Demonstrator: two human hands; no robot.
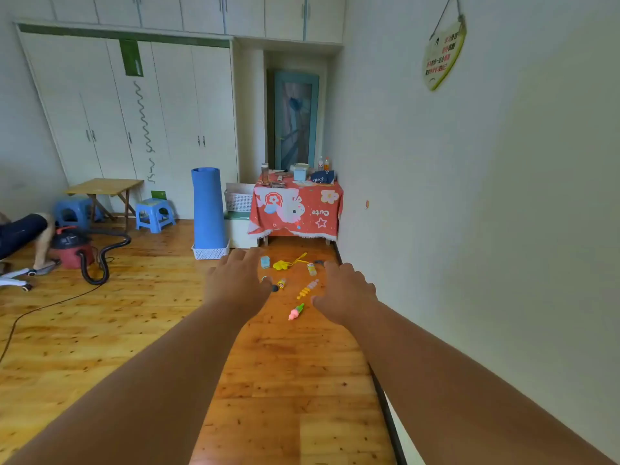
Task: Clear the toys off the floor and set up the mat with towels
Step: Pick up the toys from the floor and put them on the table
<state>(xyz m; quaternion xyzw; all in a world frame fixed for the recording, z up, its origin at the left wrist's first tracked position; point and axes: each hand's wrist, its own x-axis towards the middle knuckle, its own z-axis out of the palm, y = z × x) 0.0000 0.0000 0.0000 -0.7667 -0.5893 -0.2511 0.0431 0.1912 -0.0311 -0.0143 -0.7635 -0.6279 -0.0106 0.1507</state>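
Note:
Several small toys lie scattered on the wooden floor by the right wall: a pink and green toy (296,311), a yellow beaded stick (307,289), a yellow hand-shaped toy (281,264), a light blue block (265,261) and a small bottle (311,269). My left hand (236,283) and my right hand (345,292) are stretched out in front of me, palms down, fingers apart, holding nothing. A rolled blue mat (208,208) stands upright in a white basket (210,252) beyond them. No towels are visible.
A low table with a red cartoon cloth (297,209) stands against the right wall, cluttered on top. A red vacuum (72,248) with hose and cable lies at left, near a person's legs (30,234), blue stools (154,213) and a folding wooden table (104,187).

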